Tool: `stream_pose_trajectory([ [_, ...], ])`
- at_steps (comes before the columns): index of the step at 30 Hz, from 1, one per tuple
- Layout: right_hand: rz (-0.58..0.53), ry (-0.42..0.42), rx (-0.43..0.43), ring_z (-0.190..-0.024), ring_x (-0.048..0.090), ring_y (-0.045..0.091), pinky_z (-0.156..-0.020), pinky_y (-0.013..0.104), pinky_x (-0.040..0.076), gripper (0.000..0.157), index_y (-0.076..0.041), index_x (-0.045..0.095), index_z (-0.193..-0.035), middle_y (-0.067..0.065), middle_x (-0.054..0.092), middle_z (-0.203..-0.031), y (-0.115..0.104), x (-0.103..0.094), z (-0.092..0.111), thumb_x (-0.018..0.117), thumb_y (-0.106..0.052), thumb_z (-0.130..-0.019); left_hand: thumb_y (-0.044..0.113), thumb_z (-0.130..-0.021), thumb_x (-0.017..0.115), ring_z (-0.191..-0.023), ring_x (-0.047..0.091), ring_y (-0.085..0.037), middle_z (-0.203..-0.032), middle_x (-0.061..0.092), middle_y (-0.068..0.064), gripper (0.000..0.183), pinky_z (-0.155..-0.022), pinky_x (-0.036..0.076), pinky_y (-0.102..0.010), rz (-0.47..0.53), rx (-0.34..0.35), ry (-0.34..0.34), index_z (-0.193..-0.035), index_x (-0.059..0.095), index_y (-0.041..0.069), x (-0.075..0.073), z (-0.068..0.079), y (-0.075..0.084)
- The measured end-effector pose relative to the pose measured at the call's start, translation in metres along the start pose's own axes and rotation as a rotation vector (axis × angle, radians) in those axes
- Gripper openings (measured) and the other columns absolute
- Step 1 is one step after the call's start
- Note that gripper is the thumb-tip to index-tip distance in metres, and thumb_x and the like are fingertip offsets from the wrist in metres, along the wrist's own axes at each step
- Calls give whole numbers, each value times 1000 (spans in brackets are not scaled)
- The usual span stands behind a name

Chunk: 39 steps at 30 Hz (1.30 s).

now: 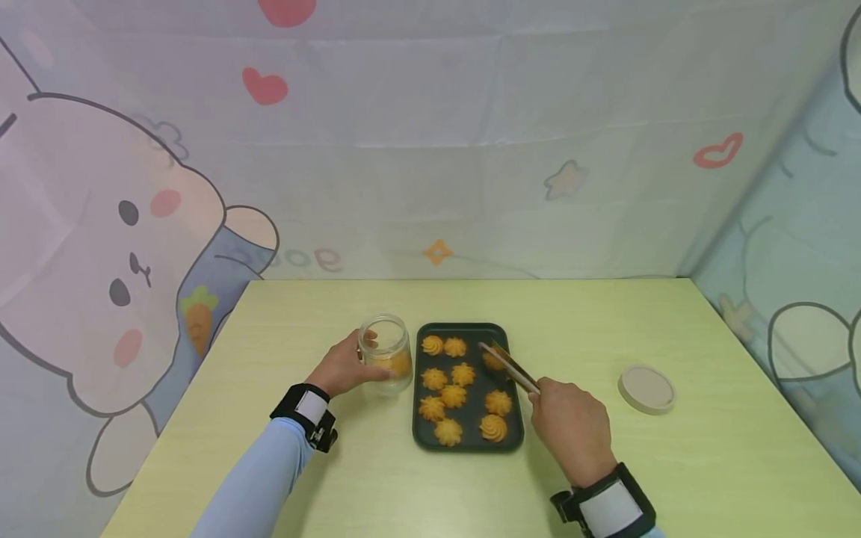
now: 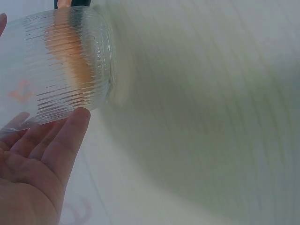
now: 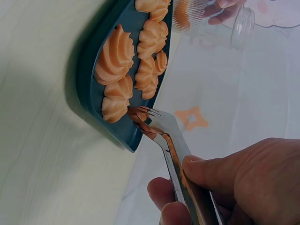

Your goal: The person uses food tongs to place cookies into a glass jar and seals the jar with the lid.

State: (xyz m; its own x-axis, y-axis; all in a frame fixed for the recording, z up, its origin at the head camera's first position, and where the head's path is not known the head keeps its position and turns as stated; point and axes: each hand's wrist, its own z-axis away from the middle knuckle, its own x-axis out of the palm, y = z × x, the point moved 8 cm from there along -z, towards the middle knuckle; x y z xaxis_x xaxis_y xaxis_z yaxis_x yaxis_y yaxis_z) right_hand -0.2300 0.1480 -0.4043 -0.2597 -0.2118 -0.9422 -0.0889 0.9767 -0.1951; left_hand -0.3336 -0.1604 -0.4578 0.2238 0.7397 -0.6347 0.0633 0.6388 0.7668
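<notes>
My left hand grips the side of a clear glass jar, thumb in front and fingertips behind its rim. Through the ribbed glass, some orange-yellow swirled cookies show low in the jar. In my right hand I hold metal tongs, thumb on one arm and fingers under the other. The tong tips lie around a piped cookie near the far right corner of the dark baking tray. Several more piped cookies sit on the tray, in loose rows.
A round pale lid lies on the light wooden table, right of my right hand. The tray stands just right of the jar. Behind the table hangs a printed cloth with hearts and a cartoon rabbit.
</notes>
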Motion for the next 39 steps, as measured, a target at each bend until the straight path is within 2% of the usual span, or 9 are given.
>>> stream_pose_trajectory([
  [9, -48, 31, 2, -38, 47, 23, -30, 39, 36, 19, -6, 62, -70, 7, 54, -48, 1, -5, 0, 71, -16, -83, 36, -68, 83, -114, 51, -34, -129, 56, -16, 85, -92, 46, -49, 5, 10, 1, -135, 44, 1, 0, 0, 1],
  [21, -62, 100, -33, -37, 44, 20, -30, 35, 32, 19, -7, 61, -71, 6, 53, -48, -10, -23, -4, 71, -17, -83, 37, -68, 83, -115, 51, -34, -129, 56, -16, 86, -93, 46, -50, -11, 6, 6, -135, 44, 1, 0, 0, 0],
  [28, -76, 128, -77, -38, 42, 18, -30, 32, 31, 15, -7, 64, -74, 4, 53, -49, -34, -47, -13, 70, -16, -85, 34, -69, 83, -116, 50, -35, -129, 56, -16, 83, -94, 45, -51, -1, 9, 4, -134, 44, 2, 0, 1, 2],
  [34, -57, 132, -125, -38, 45, 17, -31, 32, 36, 15, -6, 67, -78, 4, 57, -50, -61, -62, -22, 70, -19, -86, 34, -69, 83, -116, 50, -34, -128, 56, -17, 81, -94, 46, -50, 5, 6, 3, -133, 45, 3, 0, 1, 1],
  [39, -39, 158, -184, -36, 42, 15, -29, 30, 34, 18, -8, 64, -73, 2, 52, -47, -83, -72, -26, 70, -19, -86, 35, -69, 83, -117, 50, -35, -129, 56, -17, 83, -95, 45, -51, 11, 5, 1, -135, 44, 2, 1, 1, 0],
])
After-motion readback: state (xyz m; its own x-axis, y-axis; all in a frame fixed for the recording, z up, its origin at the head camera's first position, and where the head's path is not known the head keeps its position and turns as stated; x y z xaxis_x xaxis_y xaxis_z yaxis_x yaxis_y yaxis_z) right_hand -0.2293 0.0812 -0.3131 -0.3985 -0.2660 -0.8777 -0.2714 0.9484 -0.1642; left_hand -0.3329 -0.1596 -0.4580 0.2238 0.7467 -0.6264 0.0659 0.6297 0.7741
